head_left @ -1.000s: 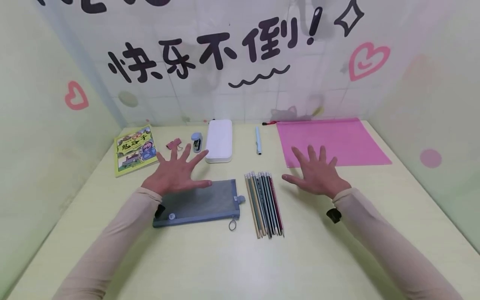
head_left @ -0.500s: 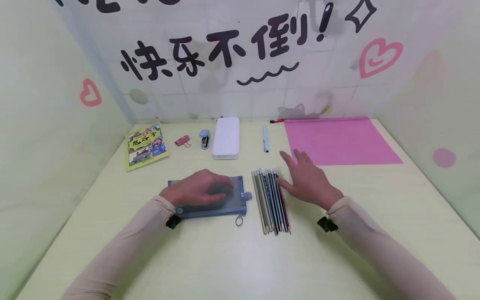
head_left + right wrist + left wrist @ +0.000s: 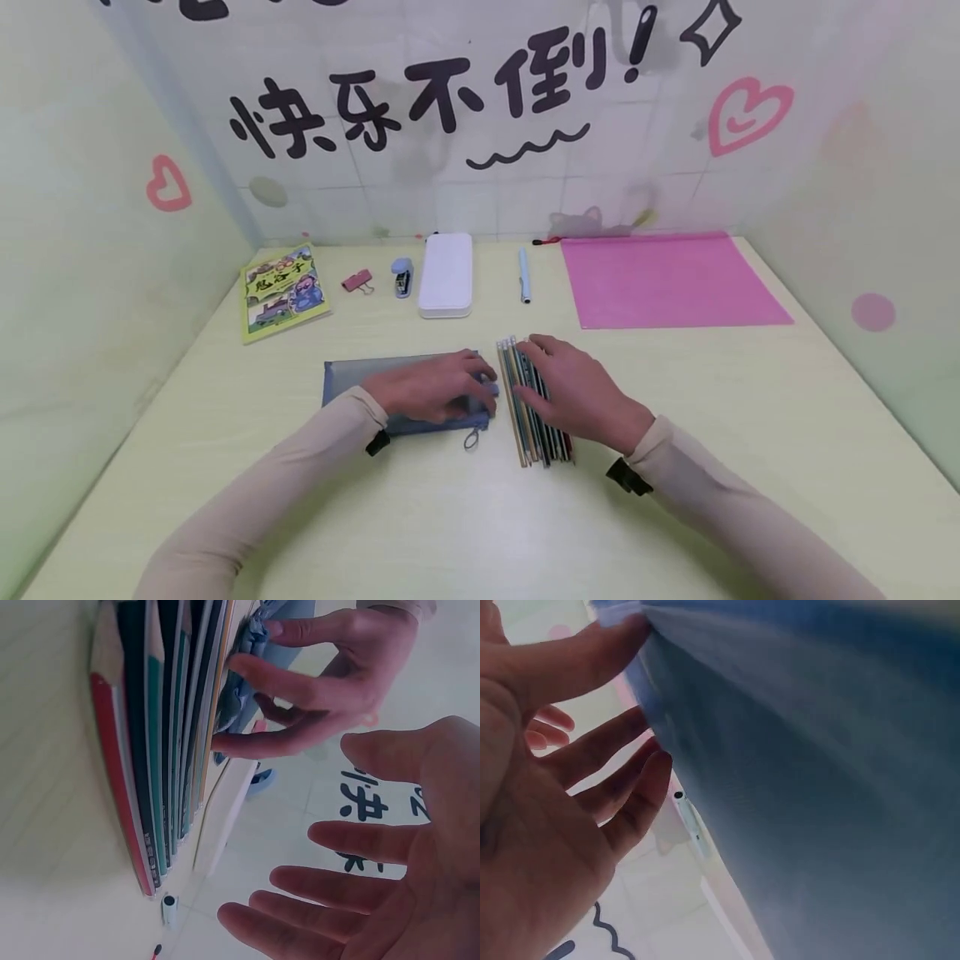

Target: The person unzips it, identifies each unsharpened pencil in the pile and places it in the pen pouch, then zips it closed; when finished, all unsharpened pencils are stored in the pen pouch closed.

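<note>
Fingers (image 3: 247, 679) of the left hand (image 3: 435, 387) curled round the zipper end of the grey mesh pencil pouch (image 3: 352, 377), a grip only the right wrist view showed. The right hand (image 3: 573, 392) hovered with fingers spread over the row of pencils (image 3: 517, 417), just beside the pouch on the surface (image 3: 480, 517). Behind lay a white case (image 3: 446, 275) and pink folder (image 3: 667, 279).
</note>
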{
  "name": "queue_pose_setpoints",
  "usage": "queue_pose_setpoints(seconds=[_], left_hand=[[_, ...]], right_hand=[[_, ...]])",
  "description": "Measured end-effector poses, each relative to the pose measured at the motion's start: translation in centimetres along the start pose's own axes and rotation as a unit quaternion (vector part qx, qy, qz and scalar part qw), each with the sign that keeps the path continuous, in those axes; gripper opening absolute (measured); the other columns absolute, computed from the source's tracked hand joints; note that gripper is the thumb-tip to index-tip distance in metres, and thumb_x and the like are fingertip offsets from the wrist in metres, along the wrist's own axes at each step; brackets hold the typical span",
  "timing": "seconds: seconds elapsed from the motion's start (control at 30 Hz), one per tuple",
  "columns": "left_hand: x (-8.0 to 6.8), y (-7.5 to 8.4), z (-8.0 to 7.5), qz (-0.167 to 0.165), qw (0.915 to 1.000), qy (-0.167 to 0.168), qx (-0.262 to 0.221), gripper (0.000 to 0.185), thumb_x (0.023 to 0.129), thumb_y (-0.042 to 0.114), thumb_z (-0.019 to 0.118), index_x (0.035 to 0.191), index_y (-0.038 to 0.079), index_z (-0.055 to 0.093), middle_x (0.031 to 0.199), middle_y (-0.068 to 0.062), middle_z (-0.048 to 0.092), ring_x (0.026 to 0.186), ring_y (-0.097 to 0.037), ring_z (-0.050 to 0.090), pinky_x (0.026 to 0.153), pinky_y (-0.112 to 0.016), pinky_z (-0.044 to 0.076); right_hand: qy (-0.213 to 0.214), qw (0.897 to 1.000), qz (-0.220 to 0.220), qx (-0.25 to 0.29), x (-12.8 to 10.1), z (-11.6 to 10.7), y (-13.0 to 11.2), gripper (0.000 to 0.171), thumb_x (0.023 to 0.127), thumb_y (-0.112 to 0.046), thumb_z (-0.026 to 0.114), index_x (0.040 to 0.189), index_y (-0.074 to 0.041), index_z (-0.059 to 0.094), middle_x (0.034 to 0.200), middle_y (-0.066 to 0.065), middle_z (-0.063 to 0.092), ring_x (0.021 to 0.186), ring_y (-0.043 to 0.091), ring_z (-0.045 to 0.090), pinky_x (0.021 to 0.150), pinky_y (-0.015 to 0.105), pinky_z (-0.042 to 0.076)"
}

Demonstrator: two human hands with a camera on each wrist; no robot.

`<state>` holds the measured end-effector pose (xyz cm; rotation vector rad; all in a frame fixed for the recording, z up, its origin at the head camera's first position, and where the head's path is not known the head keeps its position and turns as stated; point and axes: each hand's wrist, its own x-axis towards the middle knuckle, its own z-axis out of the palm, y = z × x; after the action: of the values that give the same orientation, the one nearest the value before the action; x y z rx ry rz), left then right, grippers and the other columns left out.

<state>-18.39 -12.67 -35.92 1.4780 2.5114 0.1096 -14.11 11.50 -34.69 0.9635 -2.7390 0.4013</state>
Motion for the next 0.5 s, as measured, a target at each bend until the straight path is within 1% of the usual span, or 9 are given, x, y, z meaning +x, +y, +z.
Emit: queue_pose_setpoints(seconds=[0.07,0.17,0.27,0.33,0.4,0.5], left_hand=[[0.4,0.0,-0.1,0.001,1.0000,0.002,-0.001,0.028,0.087,0.015,0.078,0.112,0.026,0.071,0.139,-0.005,0.061,0.132,-0.024,0.052,0.110,-0.041,0.050],[0.7,-0.1,-0.5,-0.009,0.9999,0.000,-0.008,0.026,0.086,0.016,0.079,0.109,0.023,0.069,0.133,-0.005,0.064,0.128,-0.024,0.055,0.107,-0.045,0.051],[0.6,-0.7,-1.2,-0.020,0.9993,0.001,-0.032,0.025,0.085,0.015,0.078,0.108,0.019,0.068,0.121,-0.002,0.068,0.115,-0.020,0.059,0.100,-0.043,0.051],[0.3,-1.5,-1.9,-0.020,0.9976,0.009,-0.066,0.025,0.085,0.012,0.078,0.106,0.017,0.067,0.111,0.001,0.068,0.106,-0.016,0.060,0.098,-0.039,0.052],[0.1,-2.7,-2.5,-0.018,0.9934,0.019,-0.112,0.024,0.083,0.009,0.078,0.103,0.016,0.067,0.102,0.004,0.067,0.099,-0.013,0.060,0.096,-0.034,0.053],[-0.3,-4.6,-3.4,-0.023,0.9815,0.037,-0.187,0.023,0.081,0.007,0.080,0.098,0.018,0.068,0.095,0.007,0.067,0.094,-0.010,0.060,0.093,-0.030,0.054]], right_hand=[[-0.002,1.000,-0.002,0.005,0.0,0.0,-0.1,0.051,0.093,-0.029,0.071,0.132,0.001,0.058,0.132,0.023,0.062,0.114,0.035,0.068,0.090,0.047,0.061],[-0.003,1.000,-0.001,0.025,0.2,0.1,-0.2,0.048,0.093,-0.028,0.072,0.130,0.000,0.060,0.129,0.020,0.065,0.109,0.032,0.069,0.088,0.045,0.061],[-0.007,0.998,-0.004,0.061,0.7,0.2,-0.4,0.041,0.093,-0.026,0.071,0.125,-0.002,0.063,0.120,0.015,0.069,0.100,0.027,0.071,0.083,0.041,0.062],[-0.010,0.996,-0.008,0.092,1.2,0.4,-0.6,0.034,0.092,-0.024,0.071,0.119,-0.003,0.065,0.111,0.012,0.073,0.093,0.023,0.072,0.079,0.038,0.061],[-0.015,0.992,-0.010,0.125,1.9,0.6,-0.8,0.027,0.092,-0.022,0.072,0.112,-0.005,0.067,0.103,0.009,0.074,0.087,0.020,0.072,0.077,0.033,0.060],[-0.024,0.985,-0.007,0.170,2.9,1.0,-1.2,0.019,0.090,-0.019,0.073,0.103,-0.005,0.068,0.094,0.006,0.074,0.082,0.015,0.072,0.075,0.027,0.059]])
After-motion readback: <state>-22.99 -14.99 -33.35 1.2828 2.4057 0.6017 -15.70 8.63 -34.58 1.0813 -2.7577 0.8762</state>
